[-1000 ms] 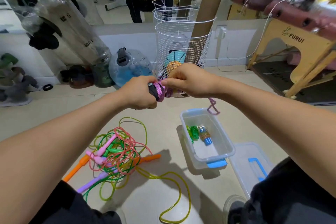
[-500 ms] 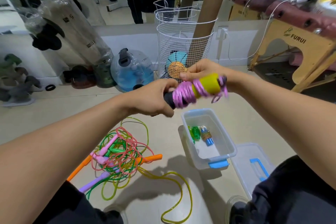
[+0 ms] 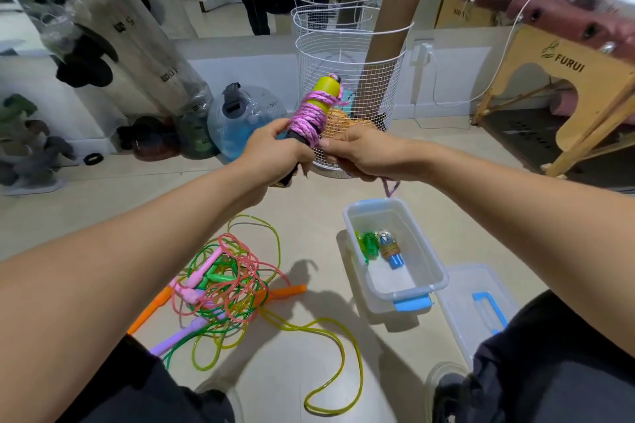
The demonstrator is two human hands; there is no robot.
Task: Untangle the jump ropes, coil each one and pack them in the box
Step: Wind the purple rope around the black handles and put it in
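Note:
My left hand (image 3: 275, 148) grips the black lower end of a jump rope's handles (image 3: 328, 89), yellow-green at the top, with pink cord (image 3: 309, 120) wound round them. My right hand (image 3: 357, 151) pinches the pink cord beside the coil; its loose end (image 3: 391, 186) hangs below that hand. A clear plastic box (image 3: 426, 251) with blue clips stands on the floor below, holding a coiled green rope (image 3: 367, 244) and a coiled blue-handled rope (image 3: 390, 247). A tangle of pink, green, yellow and orange ropes (image 3: 226, 288) lies on the floor to the left.
The box's clear lid (image 3: 481, 312) with a blue handle lies right of the box. A white wire basket (image 3: 347, 72) with cardboard tubes stands behind my hands. Bagged gear and a water jug (image 3: 244, 120) line the mirrored wall. A wooden bench (image 3: 567, 86) is at right.
The wrapped handles turned from lying sideways to pointing up. My right hand let go of the yellow end and dropped to pinch the cord beside the coil's lower part.

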